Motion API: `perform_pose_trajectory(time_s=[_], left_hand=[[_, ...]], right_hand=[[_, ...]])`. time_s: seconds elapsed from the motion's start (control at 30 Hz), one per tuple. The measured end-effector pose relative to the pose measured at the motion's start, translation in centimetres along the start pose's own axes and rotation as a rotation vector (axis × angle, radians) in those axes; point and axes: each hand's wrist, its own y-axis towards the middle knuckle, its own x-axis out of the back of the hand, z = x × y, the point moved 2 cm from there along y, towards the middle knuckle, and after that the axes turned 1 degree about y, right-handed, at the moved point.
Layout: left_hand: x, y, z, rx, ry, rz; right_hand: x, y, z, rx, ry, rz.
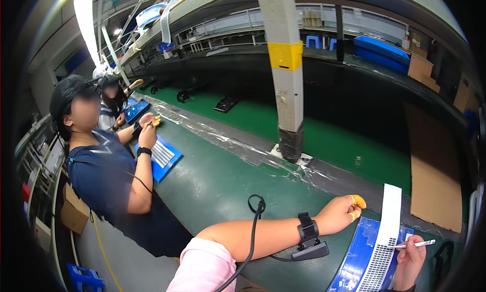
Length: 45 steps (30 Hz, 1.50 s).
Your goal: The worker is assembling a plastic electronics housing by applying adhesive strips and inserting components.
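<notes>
My right hand (411, 261), at the lower right, grips a pair of slim white tweezers (425, 243). Their pointed tip lies at a long white strip sheet (392, 201) that carries rows of small black rectangular pieces (377, 264). Under the sheet is a blue board (360, 239) on the green bench. Left of the sheet, my left hand (338, 215) hovers with its fingers curled together; yellow finger cots (357, 201) cover some fingertips. Whatever those fingers may hold is hidden. A black strap with a small box (310, 249) sits on my left wrist.
A post with a yellow band (286, 56) rises behind the green bench (217, 175). Beyond it runs a green conveyor belt (324, 163) with black items (225, 103). A brown cardboard sheet (433, 175) lies at right. Two people work at left, the nearer (109, 180) beside another blue board (169, 165).
</notes>
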Motion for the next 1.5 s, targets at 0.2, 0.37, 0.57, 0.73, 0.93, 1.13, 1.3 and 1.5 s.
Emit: perform_pose_trajectory(time_s=[0.2, 0.37, 0.57, 0.73, 0.93, 1.13, 1.3, 1.5], left_hand=[[-0.8, 0.2, 0.2, -0.011, -0.019, 0.027], [-0.3, -0.1, 0.2, 0.022, 0.005, 0.003], [-0.6, 0.0, 0.0, 0.019, -0.008, 0.017], [-0.4, 0.0, 0.5, 0.046, -0.02, 0.016], [-0.8, 0.4, 1.0, -0.011, -0.005, -0.027], [-1.2, 0.2, 0.4, -0.072, -0.006, -0.014], [0.0, -0.5, 1.8, 0.01, -0.146, -0.007], [-0.9, 0.2, 0.5, 0.031, -0.128, -0.039]], right_hand=[[0.4, -0.7, 0.5, 0.005, -0.013, -0.056], [-0.1, -0.4, 0.2, -0.012, -0.03, -0.024], [0.1, -0.5, 0.4, -0.014, -0.026, -0.034], [-0.3, -0.3, 0.1, -0.032, -0.007, -0.024], [0.1, -0.3, 0.3, -0.035, 0.008, -0.04], [0.7, -0.8, 0.5, -0.032, 0.083, -0.023], [0.1, -0.4, -0.4, -0.141, 0.107, 0.016], [1.3, -0.4, -0.2, -0.108, 0.119, 0.082]])
